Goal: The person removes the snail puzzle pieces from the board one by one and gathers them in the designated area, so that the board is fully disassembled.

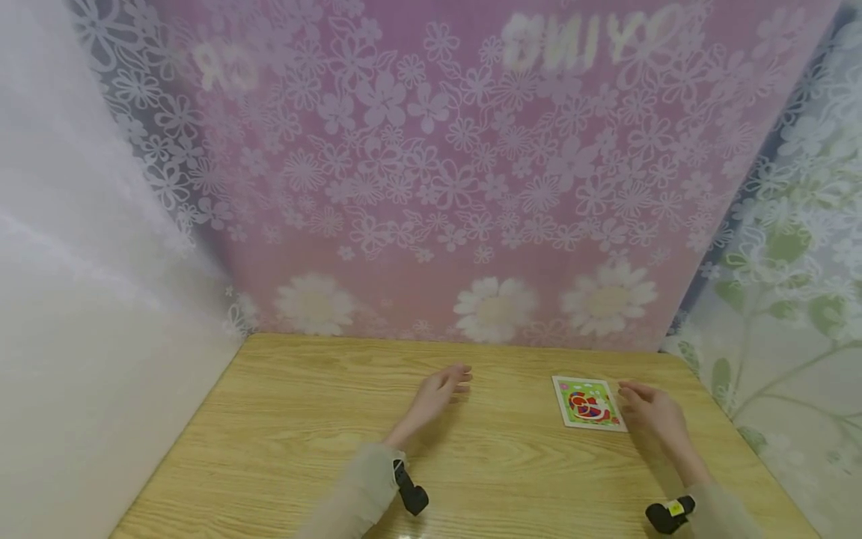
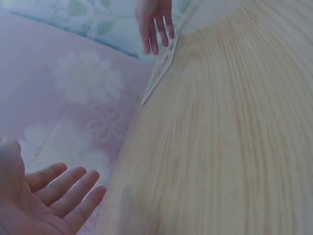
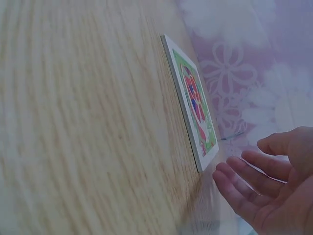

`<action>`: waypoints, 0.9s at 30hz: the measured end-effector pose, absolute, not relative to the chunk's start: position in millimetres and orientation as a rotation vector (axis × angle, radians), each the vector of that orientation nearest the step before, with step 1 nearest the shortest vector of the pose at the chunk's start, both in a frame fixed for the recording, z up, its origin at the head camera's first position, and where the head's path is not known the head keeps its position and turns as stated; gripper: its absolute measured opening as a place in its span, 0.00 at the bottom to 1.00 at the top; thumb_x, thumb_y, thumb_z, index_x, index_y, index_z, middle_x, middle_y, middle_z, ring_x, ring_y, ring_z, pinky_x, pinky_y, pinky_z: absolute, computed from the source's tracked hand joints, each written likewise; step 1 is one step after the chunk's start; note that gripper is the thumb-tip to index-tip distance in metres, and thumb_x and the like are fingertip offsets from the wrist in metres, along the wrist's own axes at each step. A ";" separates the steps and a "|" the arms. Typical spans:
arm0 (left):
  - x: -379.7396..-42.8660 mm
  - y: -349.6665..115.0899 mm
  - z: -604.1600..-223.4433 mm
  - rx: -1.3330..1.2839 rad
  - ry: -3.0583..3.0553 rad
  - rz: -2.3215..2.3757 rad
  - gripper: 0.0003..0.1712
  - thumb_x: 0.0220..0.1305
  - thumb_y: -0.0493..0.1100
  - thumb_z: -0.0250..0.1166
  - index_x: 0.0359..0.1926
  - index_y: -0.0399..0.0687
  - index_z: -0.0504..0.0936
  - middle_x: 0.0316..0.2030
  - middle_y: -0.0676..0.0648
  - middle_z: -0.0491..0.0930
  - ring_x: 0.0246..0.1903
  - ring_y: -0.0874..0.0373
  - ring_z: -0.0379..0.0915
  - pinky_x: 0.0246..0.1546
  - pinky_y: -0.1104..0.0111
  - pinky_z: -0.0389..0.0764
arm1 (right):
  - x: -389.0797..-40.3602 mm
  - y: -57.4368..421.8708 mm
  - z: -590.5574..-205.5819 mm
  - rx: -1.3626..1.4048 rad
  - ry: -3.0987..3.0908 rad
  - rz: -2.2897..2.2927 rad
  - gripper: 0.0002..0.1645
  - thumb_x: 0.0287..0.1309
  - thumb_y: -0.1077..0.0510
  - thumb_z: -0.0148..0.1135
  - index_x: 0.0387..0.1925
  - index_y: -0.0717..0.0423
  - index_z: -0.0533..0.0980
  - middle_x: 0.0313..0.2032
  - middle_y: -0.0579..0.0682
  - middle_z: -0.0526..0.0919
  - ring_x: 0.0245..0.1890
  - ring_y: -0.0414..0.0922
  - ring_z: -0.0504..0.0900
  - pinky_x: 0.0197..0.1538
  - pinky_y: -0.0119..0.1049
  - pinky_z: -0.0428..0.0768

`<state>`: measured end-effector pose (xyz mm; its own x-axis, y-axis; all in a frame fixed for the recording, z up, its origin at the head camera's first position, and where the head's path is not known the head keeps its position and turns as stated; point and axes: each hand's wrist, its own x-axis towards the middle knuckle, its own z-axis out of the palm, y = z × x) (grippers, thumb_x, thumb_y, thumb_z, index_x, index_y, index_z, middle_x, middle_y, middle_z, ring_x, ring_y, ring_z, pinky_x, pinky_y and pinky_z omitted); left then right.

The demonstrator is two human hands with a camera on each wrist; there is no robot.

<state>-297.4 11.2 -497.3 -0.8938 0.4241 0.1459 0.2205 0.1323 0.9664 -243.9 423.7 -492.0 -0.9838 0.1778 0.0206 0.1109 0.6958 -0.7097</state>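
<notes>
A small square picture puzzle board (image 1: 590,404) lies flat on the right side of the wooden table, with a white border and a red, blue and green picture. Just right of it is my right hand (image 1: 655,413), its fingers loosely bent and holding nothing. In the right wrist view the fingertips of that hand (image 3: 269,181) are close to the board's (image 3: 193,105) near corner, apart from it. My left hand (image 1: 438,393) is over the middle of the table, left of the board. Its fingers are relaxed and spread in the left wrist view, with nothing in the palm (image 2: 54,200).
The wood-grain table (image 1: 283,434) meets a pink flowered backdrop (image 1: 404,187) at its far edge. A white panel (image 1: 87,262) stands at the left and a leaf-patterned one (image 1: 788,299) at the right. Each wrist wears a black camera.
</notes>
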 end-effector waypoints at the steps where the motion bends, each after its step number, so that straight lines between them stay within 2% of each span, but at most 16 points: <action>1: -297.5 15.7 -497.3 0.631 2.217 1.870 0.28 0.83 0.54 0.44 0.67 0.40 0.75 0.60 0.35 0.79 0.56 0.37 0.79 0.53 0.48 0.82 | -245.2 424.9 -491.9 -0.245 -2.810 1.187 0.35 0.79 0.46 0.46 0.67 0.74 0.68 0.56 0.73 0.78 0.42 0.55 0.88 0.38 0.37 0.86; 10: -296.8 50.1 -502.6 0.526 2.082 1.917 0.34 0.82 0.58 0.43 0.65 0.34 0.76 0.55 0.35 0.82 0.50 0.40 0.83 0.48 0.52 0.85 | -260.3 431.9 -497.2 -0.311 -2.786 1.358 0.30 0.77 0.54 0.51 0.66 0.78 0.67 0.44 0.68 0.86 0.33 0.43 0.88 0.36 0.35 0.86; 18: -296.6 68.8 -513.0 0.442 1.983 1.942 0.36 0.81 0.60 0.44 0.63 0.32 0.76 0.53 0.36 0.84 0.47 0.44 0.85 0.42 0.59 0.87 | -265.6 433.0 -502.5 -0.310 -2.793 1.448 0.31 0.77 0.56 0.50 0.67 0.78 0.64 0.57 0.75 0.77 0.36 0.40 0.87 0.38 0.34 0.86; 27: -293.7 82.9 -518.3 0.427 1.938 1.942 0.34 0.81 0.58 0.46 0.63 0.31 0.77 0.53 0.35 0.83 0.47 0.43 0.85 0.43 0.59 0.87 | -268.3 429.0 -500.2 -0.286 -2.834 1.420 0.28 0.77 0.57 0.47 0.64 0.79 0.67 0.52 0.74 0.80 0.37 0.43 0.86 0.40 0.38 0.87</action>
<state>-293.7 82.9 -518.3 -0.8884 0.4572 -0.0413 -0.0421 0.0084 0.9991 -268.3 429.0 -500.2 -0.9830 0.1415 -0.1166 0.1782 0.5859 -0.7905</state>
